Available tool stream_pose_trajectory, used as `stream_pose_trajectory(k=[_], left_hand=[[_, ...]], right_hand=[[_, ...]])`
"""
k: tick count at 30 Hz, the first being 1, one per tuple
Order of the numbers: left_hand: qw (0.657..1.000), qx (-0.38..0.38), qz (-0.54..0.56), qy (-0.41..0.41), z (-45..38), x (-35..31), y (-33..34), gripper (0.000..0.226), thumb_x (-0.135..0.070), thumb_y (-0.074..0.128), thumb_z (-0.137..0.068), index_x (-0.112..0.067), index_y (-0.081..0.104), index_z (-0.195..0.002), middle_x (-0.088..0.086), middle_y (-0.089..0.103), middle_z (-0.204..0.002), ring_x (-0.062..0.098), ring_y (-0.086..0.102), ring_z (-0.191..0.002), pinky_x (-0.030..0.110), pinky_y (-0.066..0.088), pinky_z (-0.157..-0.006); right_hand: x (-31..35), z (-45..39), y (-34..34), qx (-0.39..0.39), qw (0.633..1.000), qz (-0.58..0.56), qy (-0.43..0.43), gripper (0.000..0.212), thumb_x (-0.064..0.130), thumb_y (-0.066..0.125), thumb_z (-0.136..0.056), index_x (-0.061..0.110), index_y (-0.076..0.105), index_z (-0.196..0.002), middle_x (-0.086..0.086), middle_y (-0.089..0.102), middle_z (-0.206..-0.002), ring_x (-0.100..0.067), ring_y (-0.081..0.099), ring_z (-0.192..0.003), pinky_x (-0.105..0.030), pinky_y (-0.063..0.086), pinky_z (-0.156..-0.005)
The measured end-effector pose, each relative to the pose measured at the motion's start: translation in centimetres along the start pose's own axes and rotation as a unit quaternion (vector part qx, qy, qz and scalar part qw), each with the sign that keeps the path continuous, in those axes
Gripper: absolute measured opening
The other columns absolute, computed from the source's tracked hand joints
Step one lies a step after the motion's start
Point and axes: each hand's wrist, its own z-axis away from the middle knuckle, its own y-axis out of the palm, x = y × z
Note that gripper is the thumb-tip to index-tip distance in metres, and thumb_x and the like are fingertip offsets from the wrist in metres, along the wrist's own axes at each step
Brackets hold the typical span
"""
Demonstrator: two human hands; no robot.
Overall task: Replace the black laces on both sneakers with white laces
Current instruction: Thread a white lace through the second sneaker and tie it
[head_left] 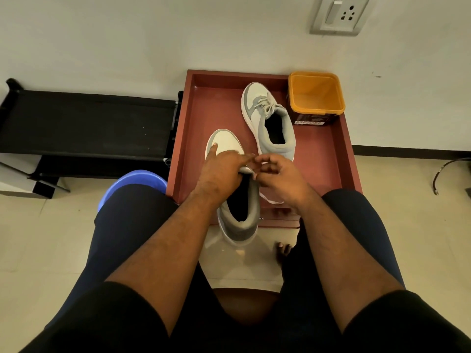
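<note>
Sneakers first: the near sneaker (235, 200) sits half on the front edge of a reddish tray (204, 103), heel hanging out toward the person. Left hand (221, 169) lies over its tongue area, index finger stretched out onto the toe, the rest curled down. Right hand (277, 174) has curled fingers meeting the left over the eyelets; can't tell what it's pinching. The far sneaker (267, 121) with pale laces rests in the tray beside an orange tub (316, 98).

Warm, fairly dim indoor light. The pale floor (244, 253) shows a soft glossy reflection. Wide-angle distortion bends the wall (153, 34) and edges. Focus is mostly sharp; shadows are soft.
</note>
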Motion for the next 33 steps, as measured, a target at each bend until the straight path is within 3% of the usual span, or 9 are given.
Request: stream_pose_trajectory(k=[5, 10, 13, 17, 21, 23, 26, 29, 33], left_hand=[[0.999, -0.039, 0.001, -0.013, 0.2, -0.1, -0.5, 0.027, -0.021, 0.050, -0.092, -0.027, 0.071, -0.108, -0.004, 0.071, -0.107, 0.017, 0.059, -0.109, 0.038, 0.000, -0.120], [0.999, -0.048, 0.019, -0.015, 0.4, 0.0, -0.3, 0.026, -0.022, 0.051, -0.092, -0.029, 0.074, -0.102, -0.008, 0.072, -0.101, 0.013, 0.062, -0.103, 0.039, -0.001, -0.122], [0.998, -0.045, 0.031, -0.022, 0.3, 0.0, 0.0, 0.025, -0.020, 0.052, -0.092, -0.025, 0.072, -0.107, -0.004, 0.070, -0.107, 0.017, 0.059, -0.108, 0.039, 0.006, -0.121], [0.981, -0.058, 0.186, -0.012, 0.8, 0.9, 0.6, 0.080, -0.012, 0.070, -0.076, -0.031, 0.036, -0.146, 0.009, 0.044, -0.147, 0.027, 0.043, -0.133, 0.047, 0.035, -0.111], [0.907, 0.001, 0.393, -0.154, 4.0, 2.2, -0.1, 0.106, -0.003, 0.076, -0.074, -0.031, 0.012, -0.154, 0.004, 0.048, -0.137, 0.018, 0.051, -0.122, 0.030, 0.046, -0.097], [0.859, 0.036, 0.462, -0.219, 5.2, 2.9, -0.7, 0.090, 0.002, 0.072, -0.077, -0.023, 0.026, -0.151, 0.005, 0.061, -0.118, 0.021, 0.062, -0.107, 0.035, 0.054, -0.091], [0.839, 0.056, 0.477, -0.255, 5.9, 3.8, -1.0, 0.060, 0.003, 0.064, -0.080, -0.012, 0.051, -0.137, 0.002, 0.068, -0.088, 0.022, 0.067, -0.089, 0.046, 0.053, -0.094], [0.893, 0.003, 0.387, -0.229, 6.0, 3.3, -1.1, 0.033, -0.005, 0.068, -0.079, -0.010, 0.070, -0.111, 0.005, 0.069, -0.076, 0.016, 0.062, -0.070, 0.039, 0.057, -0.080], [0.944, -0.028, 0.228, -0.237, 6.0, 3.6, -2.0, 0.007, -0.009, 0.069, -0.085, -0.012, 0.075, -0.086, -0.003, 0.066, -0.076, 0.017, 0.064, -0.078, 0.034, 0.055, -0.081]], right_hand=[[-0.3, -0.1, -0.6, -0.005, 0.999, -0.012, 0.039, 0.024, -0.007, 0.067, -0.083, 0.015, 0.066, -0.095, 0.000, 0.060, -0.067, -0.003, 0.053, -0.054, -0.020, 0.044, -0.055], [-1.6, -0.6, -1.0, -0.013, 0.963, 0.269, 0.028, 0.026, 0.000, 0.061, -0.086, 0.024, 0.067, -0.078, 0.007, 0.064, -0.074, -0.012, 0.060, -0.076, -0.020, 0.044, -0.068], [-1.7, -0.5, -0.6, -0.012, 0.961, 0.276, -0.004, 0.025, 0.001, 0.061, -0.085, 0.016, 0.072, -0.103, 0.008, 0.065, -0.090, -0.009, 0.062, -0.088, -0.017, 0.044, -0.075], [-0.6, -0.2, 0.4, 0.002, 0.973, 0.177, -0.148, 0.055, 0.006, 0.072, -0.077, 0.018, 0.059, -0.129, 0.008, 0.055, -0.122, -0.006, 0.049, -0.118, -0.017, 0.037, -0.102], [-0.6, -1.2, 1.9, 0.021, 0.919, 0.313, -0.239, 0.065, 0.016, 0.076, -0.075, 0.019, 0.053, -0.136, -0.004, 0.050, -0.138, -0.018, 0.043, -0.129, -0.027, 0.032, -0.110], [-0.4, -1.8, 2.6, 0.029, 0.904, 0.339, -0.260, 0.061, 0.012, 0.073, -0.078, 0.017, 0.053, -0.136, -0.006, 0.051, -0.140, -0.022, 0.043, -0.131, -0.030, 0.031, -0.110], [0.4, -2.6, 3.0, 0.082, 0.882, 0.370, -0.280, 0.051, 0.003, 0.063, -0.084, 0.013, 0.057, -0.133, -0.006, 0.056, -0.137, -0.024, 0.043, -0.135, -0.032, 0.033, -0.108], [0.7, -3.1, 3.0, 0.105, 0.877, 0.390, -0.260, 0.042, 0.003, 0.057, -0.088, 0.011, 0.060, -0.129, -0.006, 0.061, -0.132, -0.023, 0.051, -0.129, -0.030, 0.037, -0.104], [0.5, -3.3, 2.6, 0.092, 0.882, 0.379, -0.264, 0.034, 0.006, 0.059, -0.089, 0.013, 0.067, -0.121, -0.004, 0.067, -0.123, -0.024, 0.060, -0.117, -0.034, 0.044, -0.099]])
